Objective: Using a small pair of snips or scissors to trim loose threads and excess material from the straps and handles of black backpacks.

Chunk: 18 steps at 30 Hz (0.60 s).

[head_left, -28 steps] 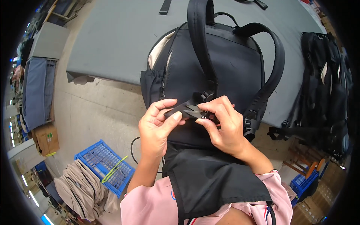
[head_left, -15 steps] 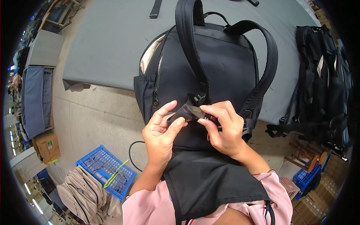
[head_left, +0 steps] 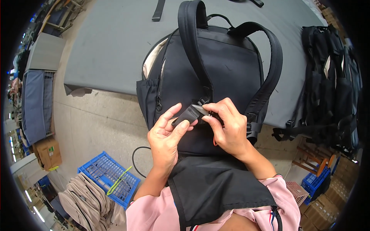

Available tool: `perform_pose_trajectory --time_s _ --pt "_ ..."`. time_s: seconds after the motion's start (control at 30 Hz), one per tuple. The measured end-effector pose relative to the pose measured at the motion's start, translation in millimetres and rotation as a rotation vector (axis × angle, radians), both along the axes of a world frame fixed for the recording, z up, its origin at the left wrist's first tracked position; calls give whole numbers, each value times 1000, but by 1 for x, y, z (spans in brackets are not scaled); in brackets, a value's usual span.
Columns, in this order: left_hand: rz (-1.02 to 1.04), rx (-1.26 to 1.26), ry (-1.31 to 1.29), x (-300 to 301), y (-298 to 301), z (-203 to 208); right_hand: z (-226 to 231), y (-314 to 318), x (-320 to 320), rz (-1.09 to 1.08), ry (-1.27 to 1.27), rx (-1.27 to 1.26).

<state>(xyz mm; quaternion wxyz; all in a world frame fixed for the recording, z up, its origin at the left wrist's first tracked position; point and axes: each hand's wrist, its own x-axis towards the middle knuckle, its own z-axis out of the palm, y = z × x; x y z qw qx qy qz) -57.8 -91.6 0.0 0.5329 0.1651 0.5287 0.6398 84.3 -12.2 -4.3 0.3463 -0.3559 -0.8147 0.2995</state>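
Observation:
A black backpack (head_left: pixel 216 65) lies with its shoulder straps facing up, its lower end toward me. My left hand (head_left: pixel 165 134) pinches the end of a black webbing strap (head_left: pixel 185 116) between thumb and fingers, the index finger raised. In my right hand (head_left: pixel 228 125) is a pair of small thread snips (head_left: pixel 199 109), their grey blades pointing left against the strap. The fingers cover most of the handles. Just beyond the blades, a black buckle (head_left: pixel 202 101) sits at the lower end of one shoulder strap (head_left: pixel 192 42).
The backpack rests over the edge of a grey-covered table (head_left: pixel 111 50). More black bags (head_left: pixel 327 84) are piled at the right. On the floor at lower left are a blue plastic crate (head_left: pixel 110 177) and beige bags (head_left: pixel 83 200). A cardboard box (head_left: pixel 48 152) stands farther left.
My right hand has shifted slightly left and up, bringing the snips' blades across the strap near the buckle. The left hand keeps its pinch on the strap with little movement.

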Motion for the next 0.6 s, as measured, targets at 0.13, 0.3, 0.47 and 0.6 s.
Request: perform_pose_trajectory --time_s 0.13,0.3,0.47,0.6 --pt "3 1 -11 0 1 -1 2 -3 2 -11 42 -77" --pt "-1 4 -20 2 1 -1 2 -1 1 35 -15 -39" --pt "-63 43 -9 -2 2 -4 3 1 3 59 122 -209" --pt "-289 132 54 -7 8 8 13 7 1 124 168 -345"
